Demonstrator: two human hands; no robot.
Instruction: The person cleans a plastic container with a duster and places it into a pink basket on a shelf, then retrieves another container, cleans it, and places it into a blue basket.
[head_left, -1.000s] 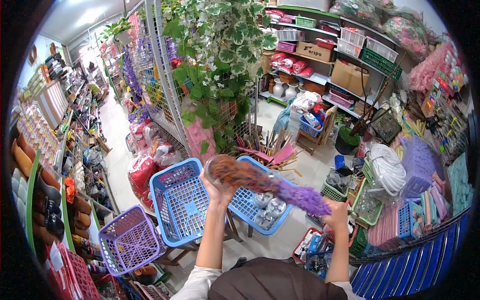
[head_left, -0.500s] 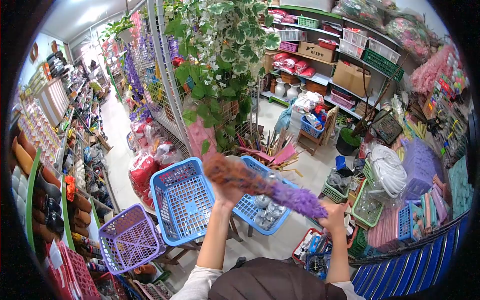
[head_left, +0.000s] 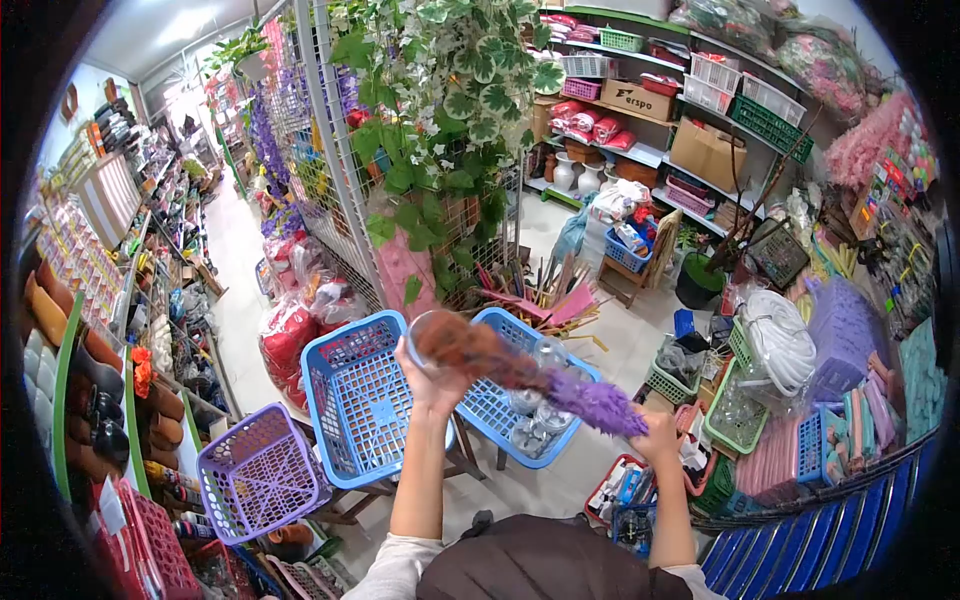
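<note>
My right hand (head_left: 657,438) is closed around the end of a fluffy duster (head_left: 595,402), purple near the hand and brown toward its far end. Across the front of my body, the duster slants up to the left. My left hand (head_left: 430,385) is wrapped around a clear glass (head_left: 415,335) whose round rim shows past the brown fluff; the duster covers much of it. Below the duster, a blue basket (head_left: 545,462) holds several clear glass vessels (head_left: 528,435). Another blue basket (head_left: 312,400), with a bare lattice bottom, sits just left of my left hand.
A purple basket (head_left: 215,465) stands at the lower left beside shelves of pots. A wire grid (head_left: 340,190) with hanging leaves (head_left: 410,170) rises ahead. At right are a green basket (head_left: 745,435) and a blue slatted surface (head_left: 830,520). Red bundles (head_left: 285,345) lie by the aisle.
The duster and my right hand have shifted slightly down. My left hand has moved a little left, and the glass rim now shows beside the brown end.
</note>
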